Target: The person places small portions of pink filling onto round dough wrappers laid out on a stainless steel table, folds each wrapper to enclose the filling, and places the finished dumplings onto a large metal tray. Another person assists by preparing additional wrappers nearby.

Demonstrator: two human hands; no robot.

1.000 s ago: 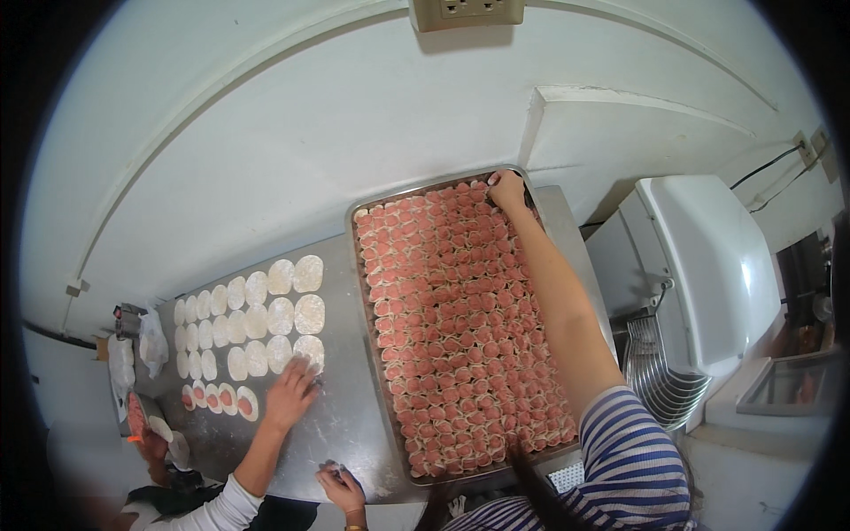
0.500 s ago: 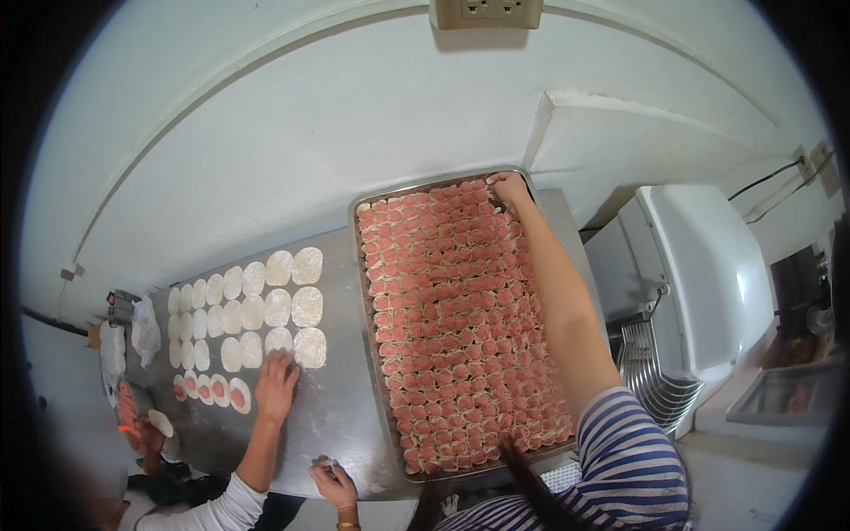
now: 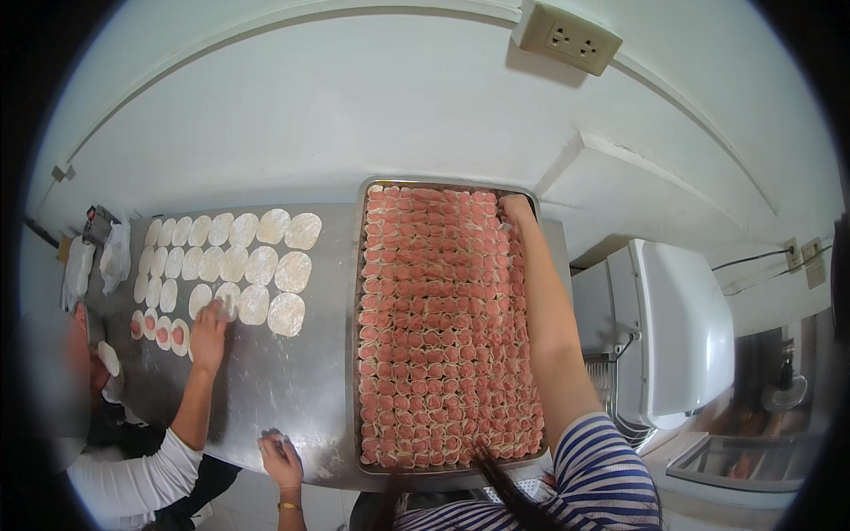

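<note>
A large metal tray [image 3: 355,354] holds tight rows of open-topped dumplings [image 3: 425,283] with pink filling in pale wrappers. My right hand [image 3: 517,211] reaches to its far right corner, fingers curled down beside the last dumplings; whatever they grip is hidden. Low at the table's front edge, left of the tray, is my left hand [image 3: 282,457], fingers bent together with a bracelet at the wrist. What it holds is too small to make out. Rows of floured round wrappers [image 3: 285,314] lie on the steel table [image 3: 266,389] to the left.
A co-worker's hand [image 3: 211,334] in a white sleeve touches the wrappers; several near ones carry pink filling [image 3: 178,336]. That person's other hand holds a wrapper [image 3: 108,358]. A white machine [image 3: 673,327] stands right of the tray. The white wall [image 3: 292,106] rises behind.
The view has turned and shifted. The co-worker's hand has moved left along the near wrapper row, onto another wrapper. My right hand stays at the tray's far right corner, slightly changed in pose.
</note>
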